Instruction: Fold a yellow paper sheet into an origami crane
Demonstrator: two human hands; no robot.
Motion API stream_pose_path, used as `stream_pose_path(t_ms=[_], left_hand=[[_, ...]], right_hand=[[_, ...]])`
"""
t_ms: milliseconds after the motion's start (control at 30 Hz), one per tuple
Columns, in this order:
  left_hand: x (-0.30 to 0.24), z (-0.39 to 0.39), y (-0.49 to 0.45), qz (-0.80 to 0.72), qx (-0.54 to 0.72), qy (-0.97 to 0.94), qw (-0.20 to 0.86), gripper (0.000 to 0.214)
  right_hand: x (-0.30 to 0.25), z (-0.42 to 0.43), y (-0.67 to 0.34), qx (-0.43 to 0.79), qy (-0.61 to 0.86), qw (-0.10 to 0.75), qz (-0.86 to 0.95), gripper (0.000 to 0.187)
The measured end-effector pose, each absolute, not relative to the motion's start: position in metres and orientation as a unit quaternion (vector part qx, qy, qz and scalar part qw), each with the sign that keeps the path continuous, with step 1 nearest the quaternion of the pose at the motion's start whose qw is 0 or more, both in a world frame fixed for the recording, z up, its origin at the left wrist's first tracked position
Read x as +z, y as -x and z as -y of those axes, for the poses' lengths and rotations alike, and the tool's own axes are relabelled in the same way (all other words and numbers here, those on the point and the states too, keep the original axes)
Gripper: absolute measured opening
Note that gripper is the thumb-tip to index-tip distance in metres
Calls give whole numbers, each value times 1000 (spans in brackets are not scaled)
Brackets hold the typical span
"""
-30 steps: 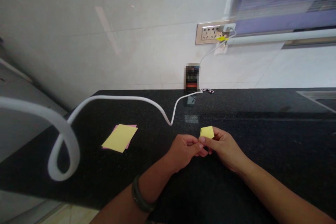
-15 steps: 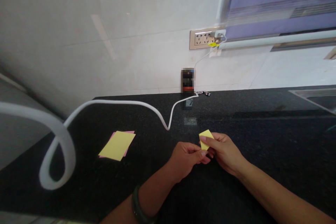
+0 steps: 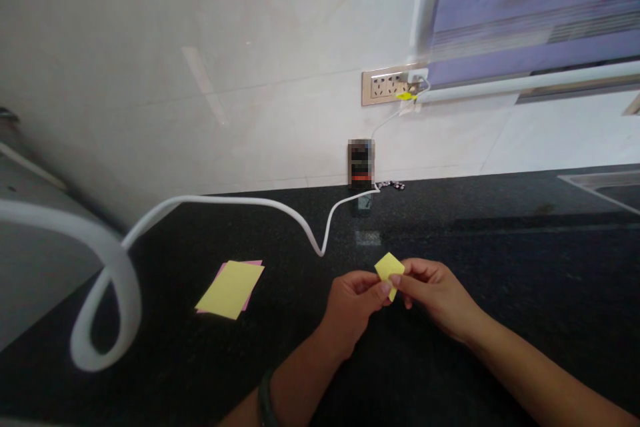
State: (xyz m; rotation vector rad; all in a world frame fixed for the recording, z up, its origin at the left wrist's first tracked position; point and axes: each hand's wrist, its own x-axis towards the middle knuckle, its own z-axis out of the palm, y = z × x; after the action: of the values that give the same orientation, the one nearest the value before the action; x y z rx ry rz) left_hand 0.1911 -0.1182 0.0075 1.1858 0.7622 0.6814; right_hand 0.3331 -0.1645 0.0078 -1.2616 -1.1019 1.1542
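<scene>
A small folded piece of yellow paper (image 3: 389,267) is pinched between both hands above the dark countertop. Its top shows a pointed, kite-like outline, and its lower part is partly covered by fingers. My left hand (image 3: 356,303) is closed on its lower left side, thumb on the front. From the right, my right hand (image 3: 434,297) grips it, with the thumb pressed on its face. Off to the left lies a yellow sheet (image 3: 231,290) on top of pink paper (image 3: 257,264), whose edges stick out.
A white cable (image 3: 255,201) loops across the left foreground and over the black countertop (image 3: 165,327) to a phone-like device (image 3: 361,163) leaning on the wall. A socket panel (image 3: 383,85) holds a plugged-in charger. A sink edge (image 3: 595,190) shows at the right.
The folded yellow paper has turned so a point faces up. My right thumb has slid lower on it, and my left hand has come up beside it. The view has shifted slightly.
</scene>
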Motion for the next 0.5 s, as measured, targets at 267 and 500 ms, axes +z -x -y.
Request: stream_pose_path(t_ms=[267, 500], left_hand=[[5, 109, -188, -330, 335, -488, 736, 24], [6, 112, -188, -317, 338, -493, 736, 23]], right_hand=[[11, 166, -330, 469, 549, 494, 484, 21], [11, 167, -331, 454, 550, 508, 483, 19]])
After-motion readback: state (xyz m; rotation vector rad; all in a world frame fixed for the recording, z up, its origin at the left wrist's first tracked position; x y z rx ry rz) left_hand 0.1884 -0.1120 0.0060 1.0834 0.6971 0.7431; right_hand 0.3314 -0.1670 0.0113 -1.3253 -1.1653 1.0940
